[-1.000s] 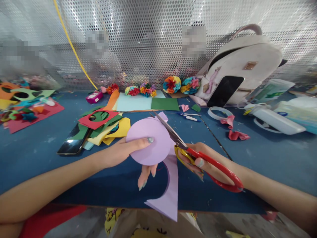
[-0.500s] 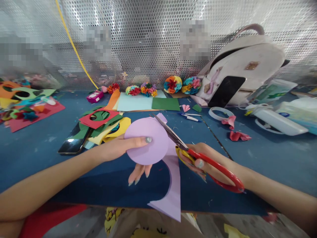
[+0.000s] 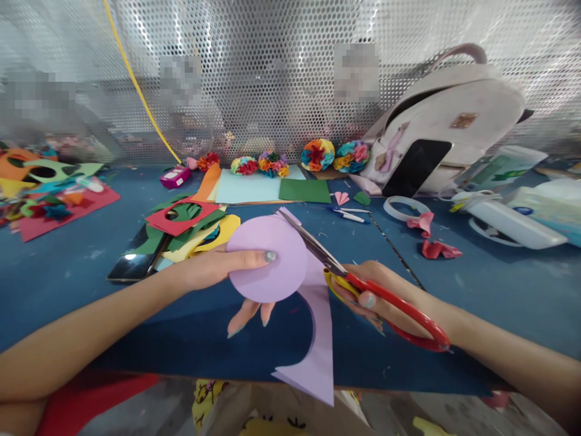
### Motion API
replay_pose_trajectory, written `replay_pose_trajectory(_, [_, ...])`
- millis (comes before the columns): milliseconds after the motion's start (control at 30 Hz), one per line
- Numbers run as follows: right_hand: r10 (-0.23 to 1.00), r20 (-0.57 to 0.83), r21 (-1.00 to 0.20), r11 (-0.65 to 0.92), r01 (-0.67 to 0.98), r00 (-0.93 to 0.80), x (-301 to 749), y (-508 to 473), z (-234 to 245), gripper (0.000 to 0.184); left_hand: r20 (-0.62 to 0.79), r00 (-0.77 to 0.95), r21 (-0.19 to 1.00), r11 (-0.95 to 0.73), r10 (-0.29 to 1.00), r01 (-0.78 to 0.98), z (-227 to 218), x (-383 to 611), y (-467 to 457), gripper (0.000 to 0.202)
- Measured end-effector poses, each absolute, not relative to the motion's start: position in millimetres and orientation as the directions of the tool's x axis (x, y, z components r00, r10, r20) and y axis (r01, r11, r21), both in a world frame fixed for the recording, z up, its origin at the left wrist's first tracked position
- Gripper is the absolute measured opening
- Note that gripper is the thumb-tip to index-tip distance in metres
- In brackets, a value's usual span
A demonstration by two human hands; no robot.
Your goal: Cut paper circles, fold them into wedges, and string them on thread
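My left hand (image 3: pixel 227 275) pinches a lilac paper circle (image 3: pixel 267 257), thumb on top and fingers underneath. The circle is still joined on its right side to a curved lilac offcut (image 3: pixel 318 345) that hangs down over the table's front edge. My right hand (image 3: pixel 381 297) grips red-and-yellow-handled scissors (image 3: pixel 358 278). Their blades run up and to the left along the circle's right edge, cutting into the lilac paper.
A phone (image 3: pixel 136 254) lies beside a pile of cut coloured paper (image 3: pixel 190 227) left of centre. Paper flowers (image 3: pixel 318 154) line the perforated metal wall. A white backpack (image 3: pixel 445 121), tape ring (image 3: pixel 402 209), pens (image 3: pixel 347 213) and red scraps (image 3: pixel 436 248) sit on the right.
The lilac circle has turned slightly in my left hand and my lower fingers have shifted left. The scissors stay in the cut at the circle's right edge.
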State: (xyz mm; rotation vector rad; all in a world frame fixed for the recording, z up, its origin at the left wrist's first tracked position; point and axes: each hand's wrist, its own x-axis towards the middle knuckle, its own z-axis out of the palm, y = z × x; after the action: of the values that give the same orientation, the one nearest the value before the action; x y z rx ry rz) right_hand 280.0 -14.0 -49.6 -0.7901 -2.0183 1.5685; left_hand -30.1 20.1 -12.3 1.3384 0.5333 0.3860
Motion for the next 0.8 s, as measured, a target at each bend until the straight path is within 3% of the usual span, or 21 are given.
replay_pose_trajectory(267, [0.675, -0.015, -0.971, 0.165, 0.171, -0.737, 278.5, -15.4, -50.2, 0.061, -0.178, 0.901, 0.975, 0.193, 0.395, 0.108, -5.2, -34.1, 25.2, 0.053])
replay_pose_trajectory(433, [0.679, -0.019, -0.969, 0.169, 0.182, -0.734, 278.6, -15.5, -50.0, 0.059, -0.184, 0.914, 0.974, 0.193, 0.362, 0.12, -1.3, -32.8, 23.2, 0.057])
replay_pose_trajectory(533, [0.696, -0.04, -0.969, 0.148, 0.197, -0.717, 278.7, -14.8, -51.9, 0.059, -0.176, 0.899, 0.978, 0.179, 0.402, 0.112, -4.3, -28.5, 21.8, 0.056])
replay_pose_trajectory(700, [0.757, 0.0, -0.98, 0.131, 0.151, -0.654, 276.9, -15.1, -58.5, 0.061, -0.045, 0.778, 0.997, 0.076, 0.626, -0.003, -16.5, -13.6, 16.4, 0.06])
replay_pose_trajectory(800, [0.772, 0.008, -0.98, 0.131, 0.147, -0.635, 275.1, -15.3, -61.2, 0.062, -0.008, 0.769, 0.997, 0.064, 0.639, -0.042, -19.0, -8.5, 11.7, 0.065])
